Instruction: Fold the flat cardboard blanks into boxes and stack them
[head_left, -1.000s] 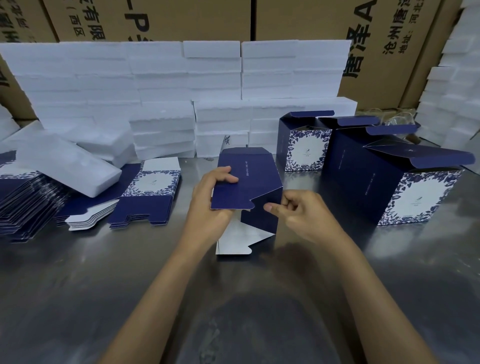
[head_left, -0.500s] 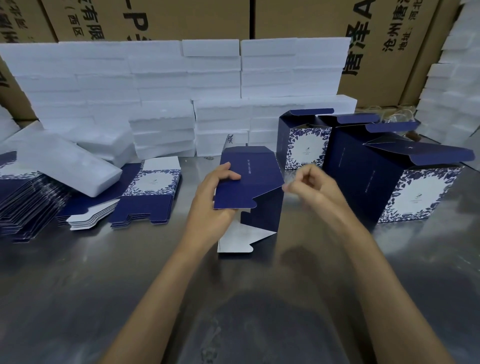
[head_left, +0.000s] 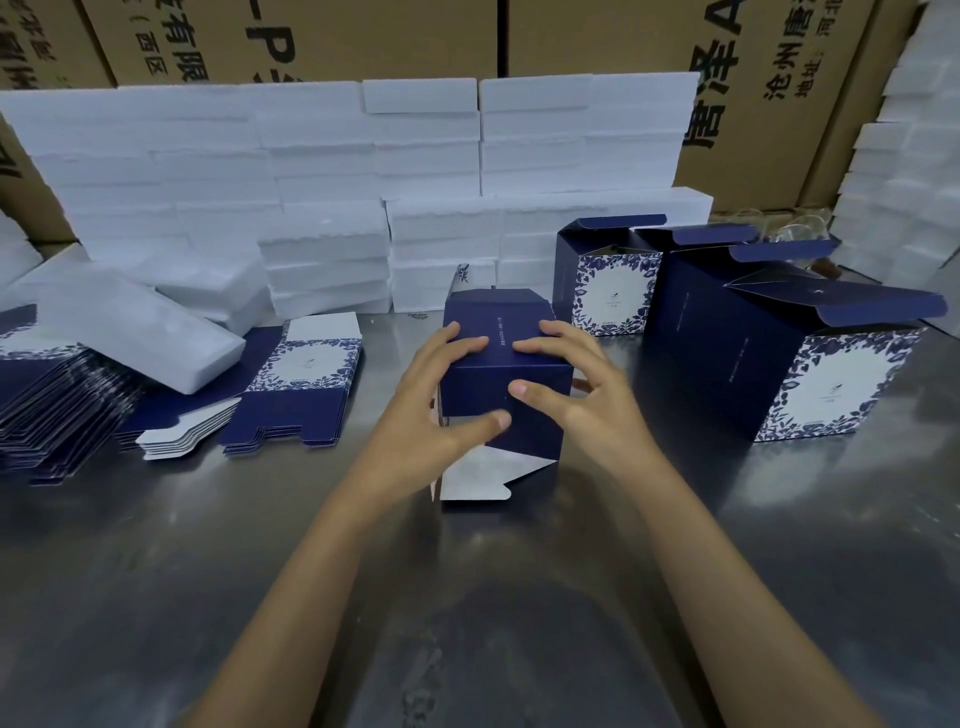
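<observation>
A half-formed navy blue cardboard box (head_left: 506, 374) stands on the grey metal desk (head_left: 260, 571), straight ahead of the person and between the 2 hands. The left hand (head_left: 441, 415) cups its left side, fingers spread over the top panel and thumb across the near face. The right hand (head_left: 566, 382) mirrors it from the right, fingertips on the top panel and thumb on the near face. Both are loosely curved round the box, holding and pressing it rather than clenching.

The box's bottom end points toward the person: a white-backed flap (head_left: 480, 478) hangs loose below the near face and touches the desk, not yet tucked. That flap sits below and slightly left, nearer the left hand's thumb, so closing it probably falls to that hand while the right steadies.

To the left lies a stack of flat navy and floral cardboard blanks (head_left: 306, 395). To the right stand 2 finished navy boxes with open lids (head_left: 779, 364). White foam blocks (head_left: 322, 171) are piled behind
</observation>
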